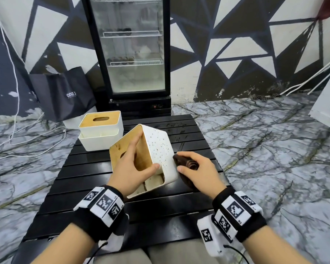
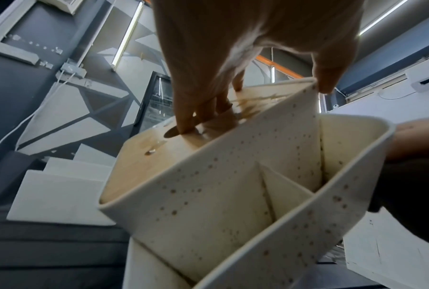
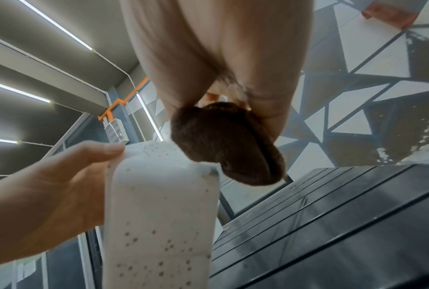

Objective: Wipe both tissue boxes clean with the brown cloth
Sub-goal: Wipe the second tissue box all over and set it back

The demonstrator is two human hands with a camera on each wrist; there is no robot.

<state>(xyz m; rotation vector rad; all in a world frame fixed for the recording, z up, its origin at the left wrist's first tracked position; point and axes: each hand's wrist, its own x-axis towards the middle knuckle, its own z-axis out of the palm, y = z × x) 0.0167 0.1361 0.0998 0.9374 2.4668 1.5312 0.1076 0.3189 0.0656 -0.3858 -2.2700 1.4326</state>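
A white tissue box (image 1: pixel 156 149) with a wooden lid and brown speckles is tilted on its edge on the black slatted table (image 1: pixel 103 187). My left hand (image 1: pixel 133 164) grips it, fingers across the wooden lid (image 2: pixel 159 156) and thumb on the speckled side. My right hand (image 1: pixel 194 166) holds the bunched brown cloth (image 1: pixel 187 164) against the box's right side (image 3: pixel 159 205); the cloth (image 3: pixel 223 144) touches its upper edge. A second white box (image 1: pixel 101 130) with a wooden lid stands upright at the table's far left.
A glass-door fridge (image 1: pixel 130 54) stands just behind the table. A black bag (image 1: pixel 63 92) leans on the wall to its left, with white cables on the marble floor. A white board (image 1: pixel 328 100) leans at the right.
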